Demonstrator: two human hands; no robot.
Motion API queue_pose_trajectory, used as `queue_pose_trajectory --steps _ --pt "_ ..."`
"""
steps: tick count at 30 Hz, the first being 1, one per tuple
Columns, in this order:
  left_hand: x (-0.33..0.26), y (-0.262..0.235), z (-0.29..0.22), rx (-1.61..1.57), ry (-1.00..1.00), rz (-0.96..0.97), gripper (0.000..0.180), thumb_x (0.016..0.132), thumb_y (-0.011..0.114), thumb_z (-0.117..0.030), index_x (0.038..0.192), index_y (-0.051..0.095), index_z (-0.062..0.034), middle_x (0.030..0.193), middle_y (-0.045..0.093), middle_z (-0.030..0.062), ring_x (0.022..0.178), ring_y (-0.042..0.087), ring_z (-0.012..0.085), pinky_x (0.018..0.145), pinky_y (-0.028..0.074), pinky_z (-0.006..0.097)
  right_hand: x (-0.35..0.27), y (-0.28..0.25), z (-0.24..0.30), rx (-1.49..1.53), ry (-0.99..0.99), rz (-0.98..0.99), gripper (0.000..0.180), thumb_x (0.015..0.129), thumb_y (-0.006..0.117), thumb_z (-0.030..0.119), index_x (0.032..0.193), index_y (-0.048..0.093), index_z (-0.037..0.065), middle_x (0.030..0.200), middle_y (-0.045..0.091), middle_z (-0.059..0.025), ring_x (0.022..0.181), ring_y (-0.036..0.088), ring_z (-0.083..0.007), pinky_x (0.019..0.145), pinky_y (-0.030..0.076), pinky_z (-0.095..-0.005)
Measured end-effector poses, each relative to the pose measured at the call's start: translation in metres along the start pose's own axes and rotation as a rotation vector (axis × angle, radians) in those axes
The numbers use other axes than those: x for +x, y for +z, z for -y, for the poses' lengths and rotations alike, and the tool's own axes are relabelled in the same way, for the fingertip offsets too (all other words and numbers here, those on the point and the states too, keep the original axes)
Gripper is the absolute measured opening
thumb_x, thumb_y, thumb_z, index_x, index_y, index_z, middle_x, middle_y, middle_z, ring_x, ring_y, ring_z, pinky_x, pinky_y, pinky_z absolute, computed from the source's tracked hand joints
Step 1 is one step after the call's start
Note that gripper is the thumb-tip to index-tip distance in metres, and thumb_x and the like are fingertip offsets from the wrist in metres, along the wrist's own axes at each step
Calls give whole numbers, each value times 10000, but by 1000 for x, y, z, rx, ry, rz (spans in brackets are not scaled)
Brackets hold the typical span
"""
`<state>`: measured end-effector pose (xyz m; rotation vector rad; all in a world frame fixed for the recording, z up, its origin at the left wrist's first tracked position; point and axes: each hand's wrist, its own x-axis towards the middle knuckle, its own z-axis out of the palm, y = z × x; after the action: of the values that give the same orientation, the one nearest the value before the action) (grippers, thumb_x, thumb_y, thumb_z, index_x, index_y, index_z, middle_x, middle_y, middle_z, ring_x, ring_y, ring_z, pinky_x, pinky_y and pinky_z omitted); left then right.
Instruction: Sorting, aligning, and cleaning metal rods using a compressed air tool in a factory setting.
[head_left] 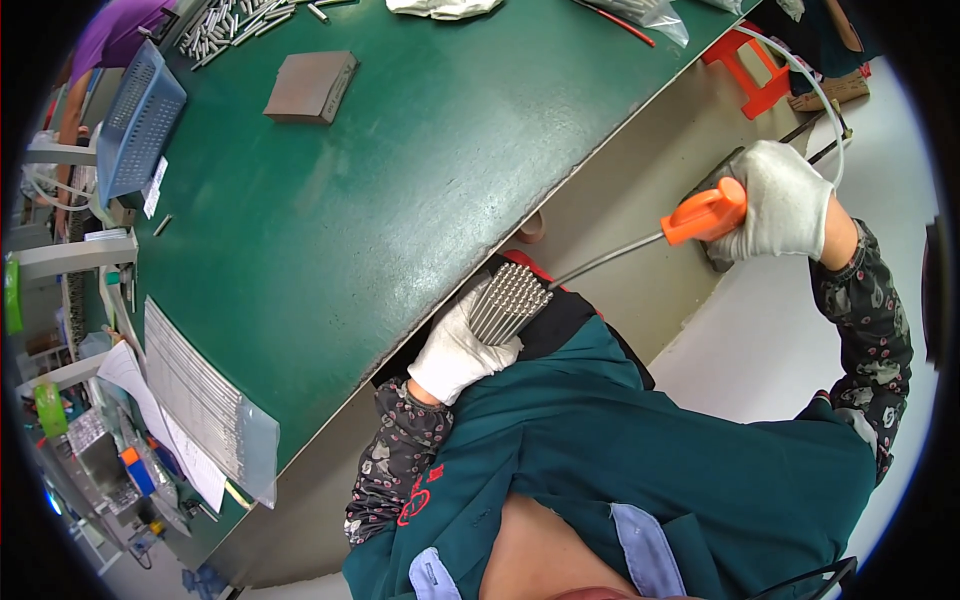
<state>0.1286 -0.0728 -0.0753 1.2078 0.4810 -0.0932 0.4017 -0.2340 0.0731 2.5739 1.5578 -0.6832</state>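
"Where's the bundle of metal rods [506, 308]?"

"Clasped in the white-gloved left hand [458, 348], over the lap, shiny ends facing away from the palm. The glove hides the lower ends."

"And the right hand [785, 200]?"

"Gripped round an orange-handled blow gun [703, 212], its thin nozzle reaching back toward the left hand. The tip is at the bundle's edge; I can't tell whether they touch. The gloved fingers are hard to make out."

"Any writing?"

"Red embroidery on the teal smock [660, 465], near the left hand, and small marks on the brown block [308, 88] well beyond it. The paper sheet [165, 430] left of that hand carries print too fine to read."

"Edges?"

"The green surface [400, 190] ends just beyond the left hand; floor [640, 275] shows between that edge and the right hand. Farther out, the picture's rim cuts off the loose rod pile [225, 32]."
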Motion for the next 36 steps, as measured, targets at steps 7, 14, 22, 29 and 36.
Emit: queue_pose_trajectory --steps 7,14,22,29,36 --pt "-3 3 3 -29 -2 -17 683 671 605 83 1286 319 6 1122 529 34 1005 520 118 874 430 253 -6 3 -8 22 -6 81 311 503 752 253 660 626 16 531 558 -122 483 553 -275 491 466 -322" --pt "-4 3 1 -16 44 0 697 659 581 94 1300 320 2 1230 503 71 1130 487 141 967 378 275 -4 2 0 51 -99 -20 304 513 744 261 636 619 12 529 556 -132 485 555 -288 486 463 -336" --pt "5 -1 -8 48 36 35 685 673 615 41 1295 335 -9 1208 513 57 1133 472 138 981 352 281 10 -9 11 16 -57 -66 308 514 734 301 629 627 37 553 551 -162 511 544 -333 497 469 -357" --pt "1 -16 26 266 110 1 730 670 684 -71 1293 320 46 1223 466 124 1134 447 176 977 340 287 17 -10 6 350 -211 -105 267 570 742 269 671 635 47 540 550 -119 502 558 -250 499 458 -335" --pt "-2 -2 13 264 82 -72 661 688 609 42 1285 329 13 1196 512 70 1070 481 113 923 396 251 82 -46 53 956 58 -209 373 676 684 199 988 546 49 715 561 -27 607 526 -100 540 447 -255"
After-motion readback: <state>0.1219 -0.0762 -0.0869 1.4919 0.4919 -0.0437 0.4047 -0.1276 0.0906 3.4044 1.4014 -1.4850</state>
